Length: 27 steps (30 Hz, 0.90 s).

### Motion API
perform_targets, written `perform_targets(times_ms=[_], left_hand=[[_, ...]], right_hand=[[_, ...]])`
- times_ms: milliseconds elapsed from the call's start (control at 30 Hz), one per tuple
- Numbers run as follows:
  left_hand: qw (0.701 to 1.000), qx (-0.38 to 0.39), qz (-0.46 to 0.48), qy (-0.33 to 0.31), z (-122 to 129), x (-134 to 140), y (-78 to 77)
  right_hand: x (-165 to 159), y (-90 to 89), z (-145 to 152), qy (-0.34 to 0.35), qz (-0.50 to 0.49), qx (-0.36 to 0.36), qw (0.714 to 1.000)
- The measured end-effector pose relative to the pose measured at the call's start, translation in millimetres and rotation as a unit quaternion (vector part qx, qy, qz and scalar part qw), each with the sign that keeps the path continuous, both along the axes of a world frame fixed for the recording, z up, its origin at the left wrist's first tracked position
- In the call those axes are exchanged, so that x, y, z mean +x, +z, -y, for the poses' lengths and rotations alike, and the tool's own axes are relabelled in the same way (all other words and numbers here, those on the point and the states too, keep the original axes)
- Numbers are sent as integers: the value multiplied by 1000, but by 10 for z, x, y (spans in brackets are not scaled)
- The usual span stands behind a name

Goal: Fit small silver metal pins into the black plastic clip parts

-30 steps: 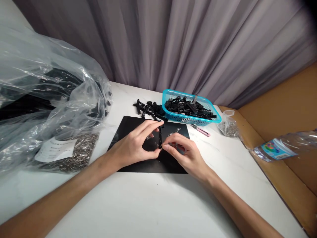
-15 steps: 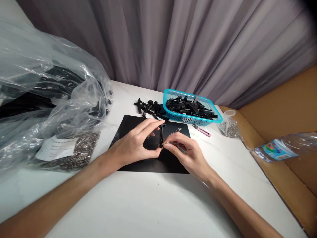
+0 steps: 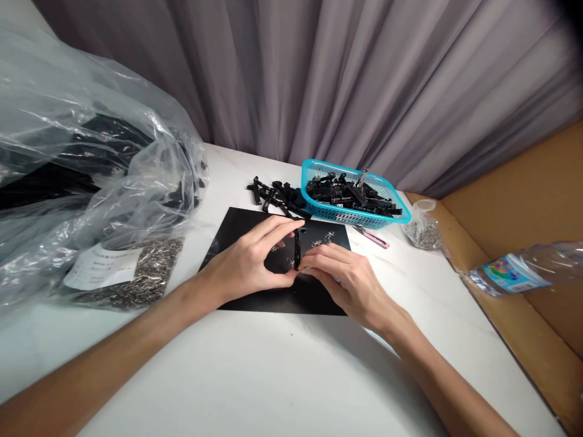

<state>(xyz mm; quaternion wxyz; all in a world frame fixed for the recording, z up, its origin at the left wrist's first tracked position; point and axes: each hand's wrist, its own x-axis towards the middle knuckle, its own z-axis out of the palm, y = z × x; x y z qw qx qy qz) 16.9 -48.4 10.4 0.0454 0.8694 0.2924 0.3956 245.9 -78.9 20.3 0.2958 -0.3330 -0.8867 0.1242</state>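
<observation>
Between thumb and forefinger, my left hand (image 3: 255, 258) holds a narrow black plastic part (image 3: 298, 247) by its two ends, upright over a black mat (image 3: 277, 296). The fingers of my right hand (image 3: 348, 276) are pinched together at the lower end of that part. Whatever lies between these fingertips is too small and too covered to make out. Small shiny metal pieces (image 3: 317, 243) lie scattered on the mat behind and between the hands.
Behind the mat are a heap of black parts (image 3: 277, 197) and a blue basket (image 3: 334, 215) full of them. A pink-handled tool (image 3: 374, 238) lies near a small bag (image 3: 426, 233). Large plastic bags (image 3: 150, 158) fill the left; a bottle (image 3: 514, 273) lies right.
My right hand has rolled over slightly, its fingers now lying closer along the lower end of the black part. The left hand keeps its hold on the part.
</observation>
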Motion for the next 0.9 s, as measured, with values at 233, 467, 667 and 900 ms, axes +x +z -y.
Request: perform_targets(times_ms=[233,467,667,900], left_hand=[[999,37,-5,3,-2,7,-13],[993,104,-50,11,3,4,-41],[982,169,-81,-14,-8,-32,-65],[1000,-10,-14,15,-16,-8,-13]], right_hand=[[-8,57,13,-30,-36,-69,997],[-8,9,-33,-51,-139,-274,950],[-70,-68,4,-80,-142,-288,944],[-23,26,12,-101,-165,-229,954]])
